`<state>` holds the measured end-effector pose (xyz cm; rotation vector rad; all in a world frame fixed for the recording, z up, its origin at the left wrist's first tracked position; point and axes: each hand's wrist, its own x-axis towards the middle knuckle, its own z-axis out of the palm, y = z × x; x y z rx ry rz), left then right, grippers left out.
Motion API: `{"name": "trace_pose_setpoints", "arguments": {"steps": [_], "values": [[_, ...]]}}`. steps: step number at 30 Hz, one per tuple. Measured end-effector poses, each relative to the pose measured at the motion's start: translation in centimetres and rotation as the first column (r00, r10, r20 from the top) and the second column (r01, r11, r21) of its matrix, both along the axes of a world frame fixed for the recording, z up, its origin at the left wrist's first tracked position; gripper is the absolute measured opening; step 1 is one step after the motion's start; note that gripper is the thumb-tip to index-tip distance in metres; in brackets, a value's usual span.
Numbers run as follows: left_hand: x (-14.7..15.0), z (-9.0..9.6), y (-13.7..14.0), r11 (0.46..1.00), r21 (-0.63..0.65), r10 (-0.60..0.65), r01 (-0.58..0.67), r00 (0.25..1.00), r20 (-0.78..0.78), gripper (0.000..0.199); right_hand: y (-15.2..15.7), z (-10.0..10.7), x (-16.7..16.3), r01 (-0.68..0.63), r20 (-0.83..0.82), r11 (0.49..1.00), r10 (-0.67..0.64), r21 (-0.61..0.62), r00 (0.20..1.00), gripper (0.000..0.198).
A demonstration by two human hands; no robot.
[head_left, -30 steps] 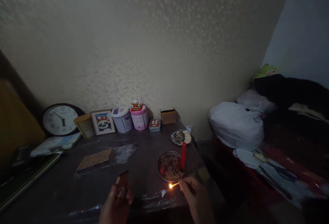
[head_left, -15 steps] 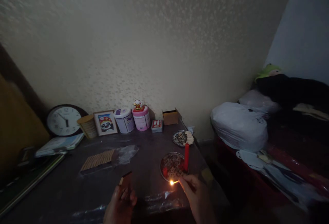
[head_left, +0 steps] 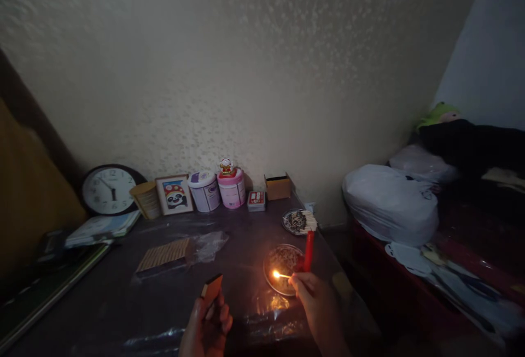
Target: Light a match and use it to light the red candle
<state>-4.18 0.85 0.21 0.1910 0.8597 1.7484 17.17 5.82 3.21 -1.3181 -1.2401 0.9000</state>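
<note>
Between the fingers of my right hand (head_left: 314,299) is a burning match (head_left: 283,276), its flame pointing left over the near part of a round metal plate (head_left: 267,282). A red candle (head_left: 309,250) stands upright at the plate's right side, its top unlit, just beyond my fingers. My left hand (head_left: 207,321) grips a matchbox (head_left: 212,289) upright, low in the view and left of the plate. A second plate (head_left: 287,228), farther back, holds burnt matches (head_left: 296,219) and pale unburnt-looking matchsticks (head_left: 309,222).
A row of matchboxes (head_left: 164,255) lies beside crumpled clear plastic (head_left: 210,245) on the dark table (head_left: 241,253). Along the wall stand a clock (head_left: 109,189), a framed panda picture (head_left: 174,195), two tins (head_left: 232,190) and a cardboard box (head_left: 278,187). White bags (head_left: 389,201) sit at right.
The lit match has moved up, from the plate's near edge to over the plate, and its flame looks brighter. The matchbox in my left hand is raised slightly. The whole view has shifted a little.
</note>
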Motion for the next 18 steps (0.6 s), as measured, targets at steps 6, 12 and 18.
{"name": "trace_pose_setpoints", "arguments": {"steps": [6, 12, 18], "values": [[0.1, 0.4, -0.2, 1.000, -0.013, -0.007, 0.007, 1.000, 0.002, 0.041, 0.7, -1.0, -0.4, 0.010, 0.007, 0.999, -0.010, 0.031, 1.000, 0.027], [0.5, 0.9, -0.1, 1.000, 0.000, 0.025, -0.025, 1.000, 0.000, 0.041, 1.0, -1.6, -0.8, -0.008, 0.030, 0.999, 0.007, 0.044, 1.000, 0.023], [0.5, 1.1, -0.1, 1.000, 0.023, -0.015, 0.015, 1.000, -0.008, 0.038, 1.3, -2.4, -1.2, 0.005, 0.047, 0.998, -0.008, 0.059, 0.999, 0.021]]}}
